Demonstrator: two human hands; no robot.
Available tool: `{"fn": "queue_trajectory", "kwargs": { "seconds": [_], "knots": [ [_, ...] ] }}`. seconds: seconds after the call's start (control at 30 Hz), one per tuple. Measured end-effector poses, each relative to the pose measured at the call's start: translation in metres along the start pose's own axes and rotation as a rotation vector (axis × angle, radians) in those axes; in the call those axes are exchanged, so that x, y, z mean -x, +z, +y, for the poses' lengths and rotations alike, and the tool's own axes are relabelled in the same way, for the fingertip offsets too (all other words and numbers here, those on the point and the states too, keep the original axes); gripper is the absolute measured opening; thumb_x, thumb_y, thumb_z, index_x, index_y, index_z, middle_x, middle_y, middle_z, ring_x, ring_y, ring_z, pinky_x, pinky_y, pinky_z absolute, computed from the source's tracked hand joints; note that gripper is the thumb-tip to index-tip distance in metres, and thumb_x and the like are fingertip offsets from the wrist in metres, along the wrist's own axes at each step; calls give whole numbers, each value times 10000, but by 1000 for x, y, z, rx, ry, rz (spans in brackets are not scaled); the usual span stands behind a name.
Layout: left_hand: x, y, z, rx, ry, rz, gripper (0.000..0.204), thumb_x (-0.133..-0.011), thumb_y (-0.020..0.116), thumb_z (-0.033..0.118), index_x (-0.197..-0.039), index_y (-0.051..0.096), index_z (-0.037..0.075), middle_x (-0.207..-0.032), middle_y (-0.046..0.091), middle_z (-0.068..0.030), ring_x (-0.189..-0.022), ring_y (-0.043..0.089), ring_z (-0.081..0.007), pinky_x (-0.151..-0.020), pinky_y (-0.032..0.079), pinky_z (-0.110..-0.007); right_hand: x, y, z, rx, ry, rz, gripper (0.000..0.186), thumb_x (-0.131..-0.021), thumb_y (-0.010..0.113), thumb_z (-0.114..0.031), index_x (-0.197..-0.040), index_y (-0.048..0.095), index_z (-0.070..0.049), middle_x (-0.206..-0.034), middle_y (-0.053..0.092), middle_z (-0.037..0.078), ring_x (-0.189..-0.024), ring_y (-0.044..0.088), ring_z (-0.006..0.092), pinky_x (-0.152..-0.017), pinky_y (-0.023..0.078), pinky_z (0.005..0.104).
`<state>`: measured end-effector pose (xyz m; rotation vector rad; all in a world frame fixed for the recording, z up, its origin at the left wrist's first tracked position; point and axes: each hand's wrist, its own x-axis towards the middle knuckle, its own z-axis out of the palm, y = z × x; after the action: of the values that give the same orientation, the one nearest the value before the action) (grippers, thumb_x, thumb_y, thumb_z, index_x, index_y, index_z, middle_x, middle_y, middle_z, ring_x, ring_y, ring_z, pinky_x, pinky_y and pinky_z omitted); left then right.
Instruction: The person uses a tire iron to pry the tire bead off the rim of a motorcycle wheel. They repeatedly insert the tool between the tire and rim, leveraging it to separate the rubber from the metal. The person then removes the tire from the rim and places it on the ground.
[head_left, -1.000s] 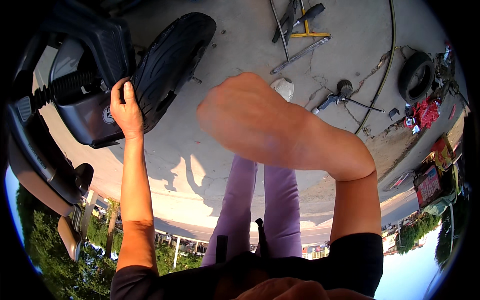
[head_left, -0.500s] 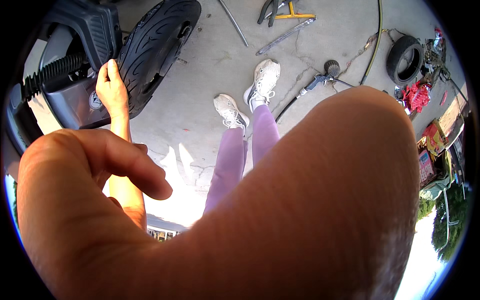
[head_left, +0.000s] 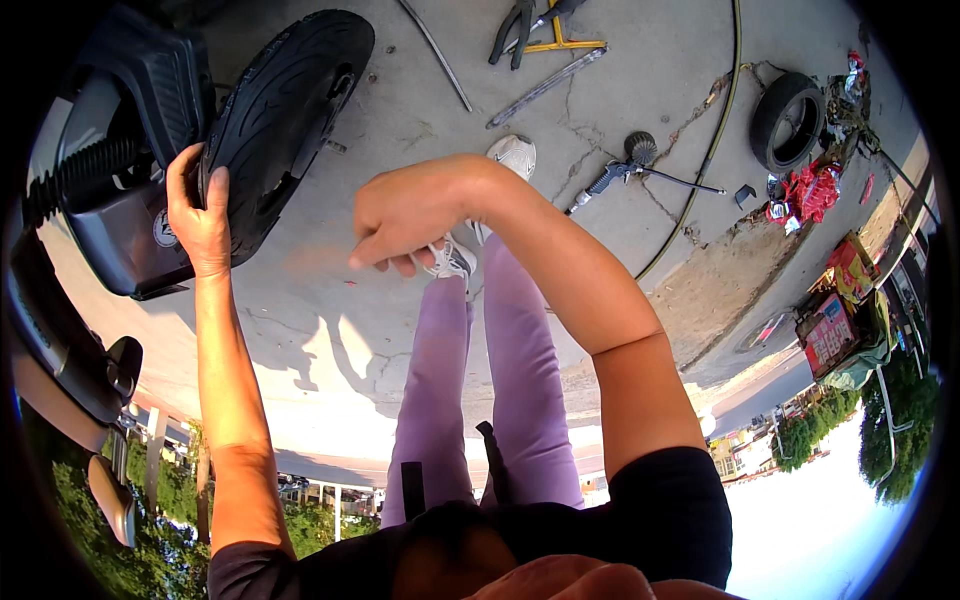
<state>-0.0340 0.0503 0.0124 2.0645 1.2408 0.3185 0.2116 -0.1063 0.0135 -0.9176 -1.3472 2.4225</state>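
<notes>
My left hand [head_left: 202, 218] is at the lower edge of a black scooter tyre [head_left: 285, 120]. Its thumb lies along the tread and its fingers curl round the tyre's edge, beside the dark grey bodywork [head_left: 125, 245]. In front of my shoes, my right hand [head_left: 412, 212] hangs in the air, apart from the tyre. Its fingers are loosely bent and partly apart, with nothing seen in them. A ribbed black rubber bellows [head_left: 95, 165] shows on the scooter at the left.
On the concrete lie a metal bar [head_left: 548, 88], a thin rod [head_left: 437, 55], black-handled pliers [head_left: 515, 35] and a yellow T-shaped tool [head_left: 560, 44]. An air gun with gauge [head_left: 612, 178], a hose [head_left: 712, 140], a small loose tyre [head_left: 788, 120] and red wrapping [head_left: 812, 195] are at the right.
My right arm has swung from close before the view down to over my shoes. On the tyre edge, my left hand has moved from fingers together to thumb and fingers apart round it.
</notes>
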Motion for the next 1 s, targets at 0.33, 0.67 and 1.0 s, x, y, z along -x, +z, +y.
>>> {"fn": "queue_trajectory", "kwargs": {
  "seconds": [0.33, 0.67, 1.0],
  "knots": [
    [-16, 18, 59, -291, -121, -232, 793, -625, 815, 222, -1320, 479, 40, -1202, 595, -206, -1093, 597, -320, -962, 452, -373, -34, -35, 341, -28, 941, 1888, 397, -737, 761, -319, -882, 600, 14, -867, 655, 232, -845, 643, 413, -768, 509, 459],
    [-19, 26, 69, -227, -326, -114, 837, -637, 822, 332, -1301, 479, -45, -1217, 577, -243, -1126, 572, -314, -981, 430, -357, -5, -35, 399, -62, 827, 1857, 471, -661, 762, -404, -870, 672, 9, -835, 679, 214, -800, 662, 378, -733, 510, 442],
    [-23, 13, 52, -55, -355, -87, 699, -627, 812, 313, -1173, 572, -51, -1096, 641, -177, -992, 623, -244, -909, 461, -327, -8, -49, 393, -372, 746, 1887, 476, -647, 790, -408, -738, 664, 42, -780, 674, 220, -759, 662, 364, -728, 508, 426]
  ]
}}
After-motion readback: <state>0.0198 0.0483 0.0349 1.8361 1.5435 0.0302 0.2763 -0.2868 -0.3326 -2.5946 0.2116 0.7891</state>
